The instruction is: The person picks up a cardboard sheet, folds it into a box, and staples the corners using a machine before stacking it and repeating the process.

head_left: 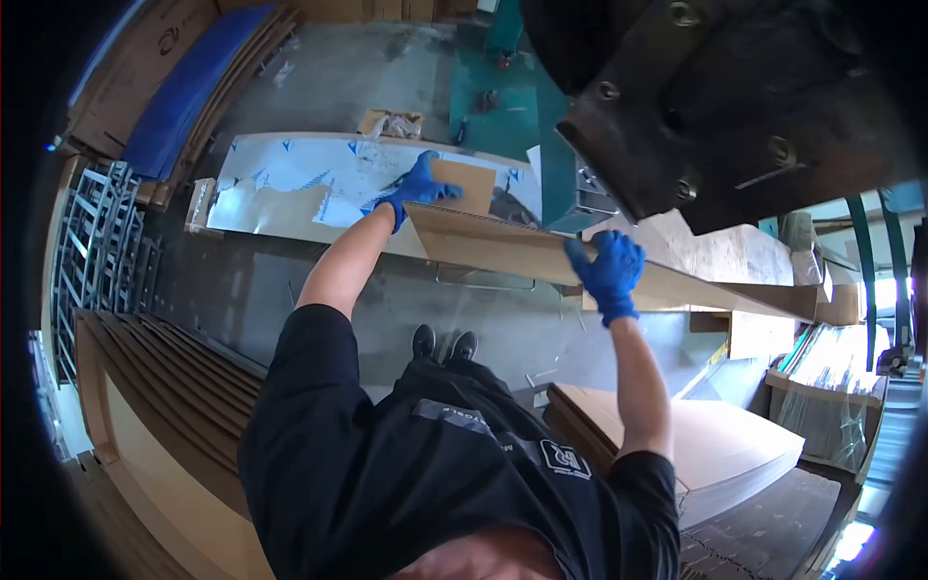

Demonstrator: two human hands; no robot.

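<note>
A long folded cardboard piece (pixel 503 244) stretches from the middle toward the right in front of me. My left hand (pixel 421 186), in a blue glove, is at its left end with the fingers spread over the metal-faced table (pixel 280 198). Farther right, my right hand (pixel 611 271), also gloved in blue, grips the cardboard's upper edge, thumb on one side. Beyond the left hand, a small brown cardboard square (pixel 464 184) lies on the table.
Dark machinery (pixel 715 106) hangs at the upper right. Stacked cardboard sheets (pixel 725 435) stand at the lower right, with more cardboard (pixel 174 387) at the lower left. Metal racks (pixel 92 261) are at the far left. A small open box (pixel 391 125) lies behind the table.
</note>
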